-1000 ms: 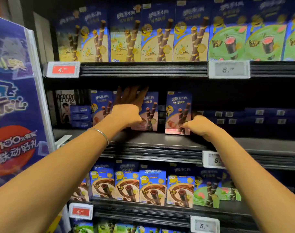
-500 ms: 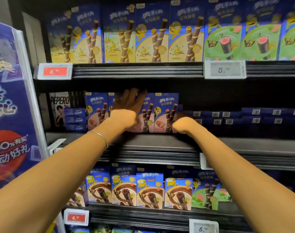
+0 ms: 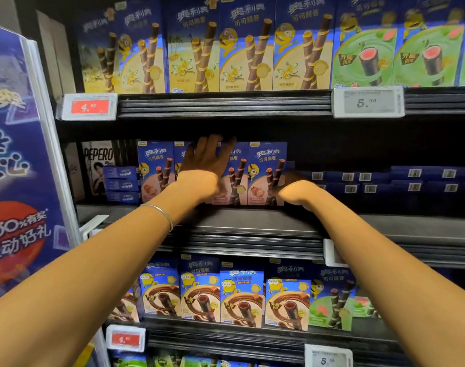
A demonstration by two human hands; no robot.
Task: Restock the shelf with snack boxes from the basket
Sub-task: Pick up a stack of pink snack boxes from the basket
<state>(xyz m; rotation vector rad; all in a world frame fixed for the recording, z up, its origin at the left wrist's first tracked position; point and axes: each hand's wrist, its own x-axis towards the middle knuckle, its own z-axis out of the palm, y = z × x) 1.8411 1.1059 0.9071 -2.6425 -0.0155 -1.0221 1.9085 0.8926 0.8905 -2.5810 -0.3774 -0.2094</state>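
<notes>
Blue snack boxes [image 3: 266,165], left fingers [image 3: 208,148] on fronts

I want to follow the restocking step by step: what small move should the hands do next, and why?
Probably the right hand should leave the rightmost box and fetch another: that box stands upright against its neighbour, the left hand lies flat on the row, and bare shelf shows before the flat stacks to its right.

The rightmost strawberry wafer-roll box [image 3: 266,165] has slid left — the gap seen a second ago is closed, and it now stands flush against its neighbour [image 3: 238,178]; the right hand [image 3: 280,185] travelled with it.
</notes>
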